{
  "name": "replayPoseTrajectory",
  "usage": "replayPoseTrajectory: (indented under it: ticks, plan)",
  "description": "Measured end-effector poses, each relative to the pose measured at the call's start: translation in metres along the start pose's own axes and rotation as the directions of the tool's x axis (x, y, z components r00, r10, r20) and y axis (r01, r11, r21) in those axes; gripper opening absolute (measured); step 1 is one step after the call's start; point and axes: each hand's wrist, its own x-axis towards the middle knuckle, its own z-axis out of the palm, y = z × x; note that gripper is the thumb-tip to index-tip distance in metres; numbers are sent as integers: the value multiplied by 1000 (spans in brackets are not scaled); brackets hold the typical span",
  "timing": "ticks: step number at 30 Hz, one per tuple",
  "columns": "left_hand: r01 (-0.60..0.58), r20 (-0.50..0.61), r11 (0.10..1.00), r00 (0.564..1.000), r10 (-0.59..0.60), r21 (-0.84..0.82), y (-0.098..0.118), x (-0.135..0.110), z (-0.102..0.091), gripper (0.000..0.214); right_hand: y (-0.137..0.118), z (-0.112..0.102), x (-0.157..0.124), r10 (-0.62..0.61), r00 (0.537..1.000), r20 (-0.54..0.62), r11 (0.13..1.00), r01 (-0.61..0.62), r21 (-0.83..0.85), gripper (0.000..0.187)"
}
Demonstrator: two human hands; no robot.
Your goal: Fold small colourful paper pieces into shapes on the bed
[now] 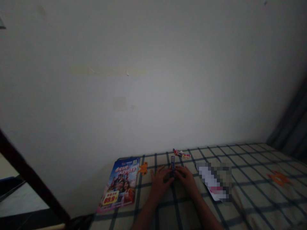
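A small, narrow dark blue packet or box with light markings is between my hands above the checked bedsheet. My left hand has its thumb and fingers at the packet's left side. From the right, my right hand pinches it near its lower part. What exactly it is cannot be made out in the dim light. Just behind it on the sheet lies a crumpled red, white and blue wrapper.
A glossy flyer stack lies left of my hands. To the right is a pixelated white card-like item. The checked bedsheet, with orange figures printed on it, reaches the bare wall. A dark rail slants at left.
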Motion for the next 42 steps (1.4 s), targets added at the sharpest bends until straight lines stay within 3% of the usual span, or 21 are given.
replayPoseTrajectory:
  ticks: [11, 30, 42]
  plan:
    - [1, -35, 1000, 999, -2, -7, -3, 0, 5, 36, -5, -1, -1, -41, 998, -46, 999, 42, 9, 33]
    - [20, -54, 999, 998, -22, -32, 1, -1, 1, 36, -13, -2, -3, 4, 993, -120, 997, 5, 72, 40]
    - [6, -97, 1000, 995, -3, 24, -9, 1, 11, 59, -18, -3, -3, 2, 999, -49, 998, 2, 68, 34]
